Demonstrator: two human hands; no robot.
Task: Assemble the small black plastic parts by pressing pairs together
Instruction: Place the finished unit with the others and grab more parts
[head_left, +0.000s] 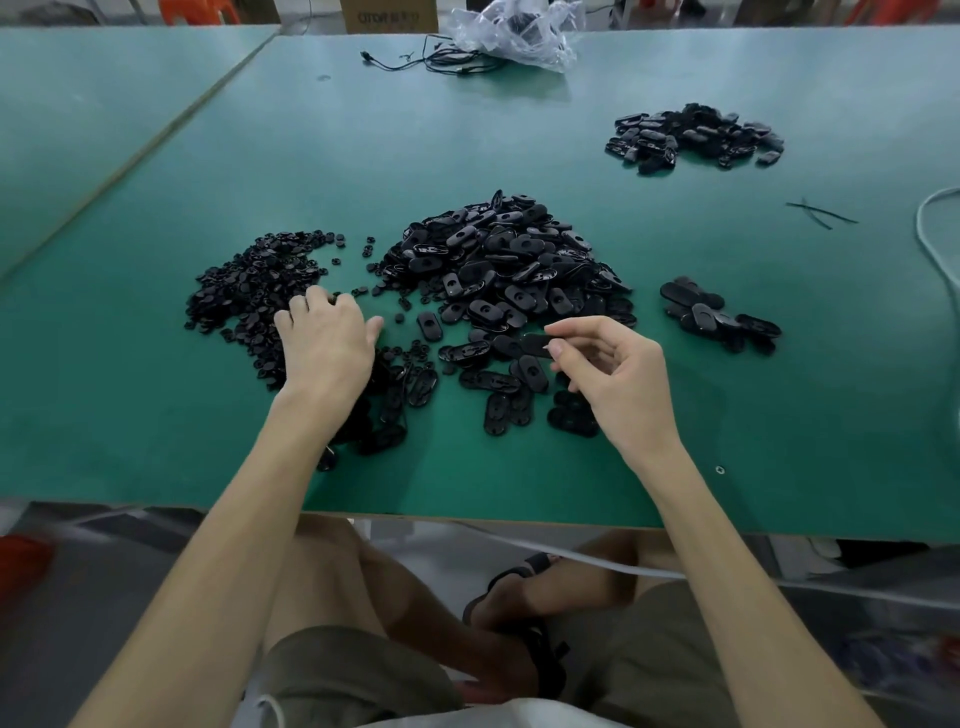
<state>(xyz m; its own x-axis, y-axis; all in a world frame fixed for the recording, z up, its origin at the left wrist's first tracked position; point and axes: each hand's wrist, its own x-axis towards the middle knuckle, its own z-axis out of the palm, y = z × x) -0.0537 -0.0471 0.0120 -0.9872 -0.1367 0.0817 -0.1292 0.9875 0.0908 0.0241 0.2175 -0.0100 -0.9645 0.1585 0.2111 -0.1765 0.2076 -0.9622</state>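
Fingers of right hand pinching oval part, left hand on small parts (grip hidden)

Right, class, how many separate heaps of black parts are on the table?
4: small round pieces by the left hand, the big central heap, a small cluster to its right, a far heap at the back right. Loose strays not counted.

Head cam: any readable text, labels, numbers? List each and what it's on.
Cardboard box, top of the view: dark printed letters, cropped and blurred, not readable.
Oval black part, pinched in the right hand: no readable marking.
Piles of black parts: no text visible.
Clear plastic bag: no readable print.
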